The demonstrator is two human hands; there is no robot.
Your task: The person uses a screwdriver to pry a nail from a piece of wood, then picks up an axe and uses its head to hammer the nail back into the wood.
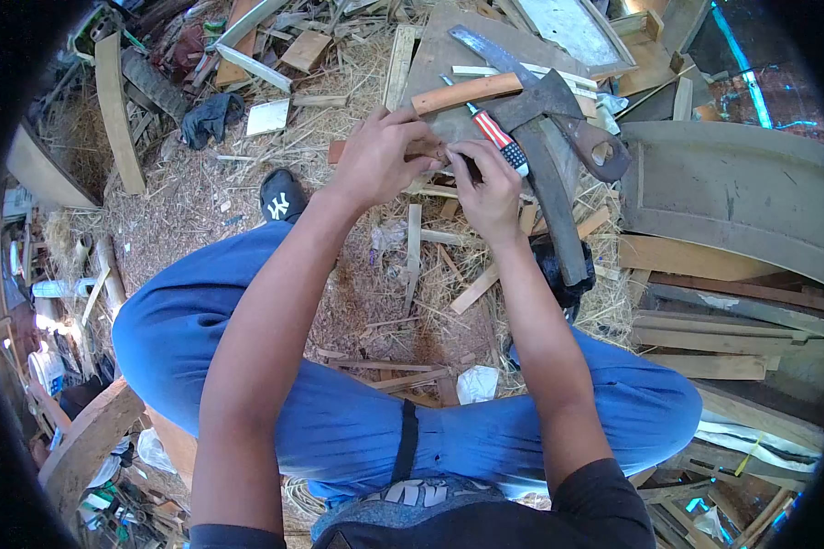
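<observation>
My left hand [382,157] is raised in front of me, its fingers bent in a pinch. Close against it, my right hand [487,190] pinches with thumb and forefinger. The fingertips nearly meet over something tiny and brownish that I cannot make out. Just beyond them lie a light brown strip of wood [467,92] and a screwdriver [498,139] with a stars-and-stripes handle. An axe [551,197] with a dark head and handle rests right of my right hand. Partly beneath it is a handsaw [601,149], its blade pointing to the far left.
Straw and wood scraps cover the ground [220,229]. A curved wooden panel [732,188] and stacked boards [705,340] lie at the right. Left stands a curved plank [117,114] near a dark cloth [212,119]. A white scrap [477,384] sits between my legs.
</observation>
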